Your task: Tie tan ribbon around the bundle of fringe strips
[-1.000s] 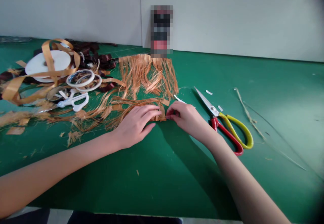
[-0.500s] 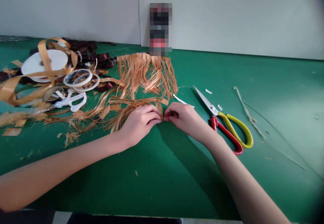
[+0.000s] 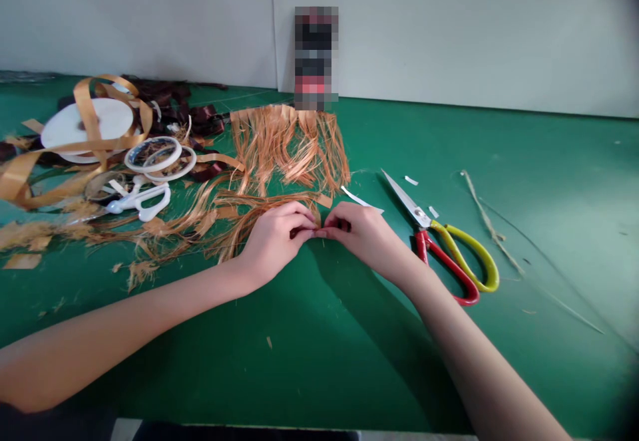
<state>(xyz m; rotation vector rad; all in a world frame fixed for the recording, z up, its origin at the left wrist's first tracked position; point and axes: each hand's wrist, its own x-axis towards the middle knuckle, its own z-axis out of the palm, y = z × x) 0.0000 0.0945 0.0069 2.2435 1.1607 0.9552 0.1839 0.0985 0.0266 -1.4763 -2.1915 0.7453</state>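
My left hand (image 3: pixel 277 238) and my right hand (image 3: pixel 362 231) meet fingertip to fingertip on the green table (image 3: pixel 319 348). Both pinch the end of an orange fringed ribbon strip (image 3: pixel 234 218) whose shredded strands trail off to the left. Most of the pinched end is hidden under my fingers. A second orange fringe piece (image 3: pixel 292 145) lies flat just beyond my hands, strands pointing toward me.
Red-and-yellow-handled scissors (image 3: pixel 449 248) lie right of my right hand, blades pointing away. White scissors (image 3: pixel 140 200), tape rings (image 3: pixel 160 155), a white ribbon spool (image 3: pixel 87 125) with gold ribbon and dark ribbon scraps crowd the left. Straw strands (image 3: pixel 486 218) lie at right. A blurred box (image 3: pixel 316 58) stands by the wall.
My left hand went from lying flat on the strip to curling into a pinch against my right fingertips. The strip's end is now covered by my fingers.
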